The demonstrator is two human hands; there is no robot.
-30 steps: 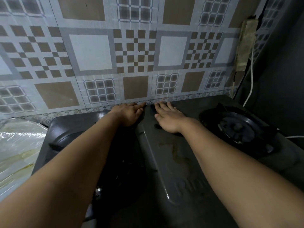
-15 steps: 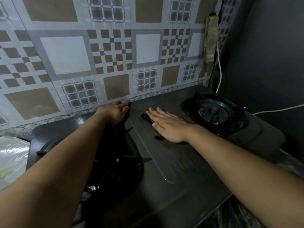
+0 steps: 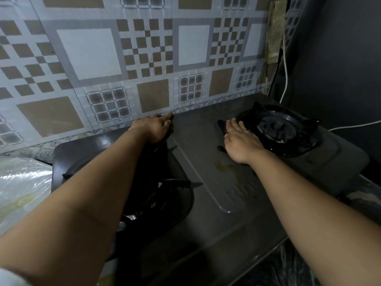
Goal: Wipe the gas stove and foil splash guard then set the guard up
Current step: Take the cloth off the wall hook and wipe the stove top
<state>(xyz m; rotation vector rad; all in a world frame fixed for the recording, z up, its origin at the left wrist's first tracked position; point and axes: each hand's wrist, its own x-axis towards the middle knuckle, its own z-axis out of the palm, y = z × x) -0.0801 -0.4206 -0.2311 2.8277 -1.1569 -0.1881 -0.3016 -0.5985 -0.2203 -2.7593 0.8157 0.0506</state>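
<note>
Since the foil splash guard [image 3: 103, 58] is standing upright along the back of the gas stove [image 3: 206, 203], I've got my left grip [image 3: 153, 129] parked right at its bottom edge. Fingers are laid out pretty straight, tips touching the seam where foil meets stove. Nothing's curled around anything there, it's just pressing, prob to keep the sheet snug against the back so it doesn't flop fwd.

Right grip [image 3: 240, 141] is flat too, palm down on the middle panel just beside the right burner [image 3: 276, 129]. There's something dark poking out from under it at the fingertips and near the thumb side. Looks like a dark cloth [image 3: 221, 123], tho it's dim and I can't say 100%. Flat hand = more pressure spread over the rag, which is why I'm not bunching it up.

Btw there's a yellowish stain [image 3: 223, 167] on the panel right by my wrist, so IMO the wiping isn't done. That spot needs a pass. The left burner [image 3: 165, 195] is mostly hidden under my left forearm.

Other stuff: a white cable [image 3: 285, 65] hangs down the corner on the right, well apart from my hands, and some crinkly plastic-wrapped thing [image 3: 20, 182] sits off the stove's left end. One thing to watch: push too hard at the foil base and it could crease or slide.
</note>
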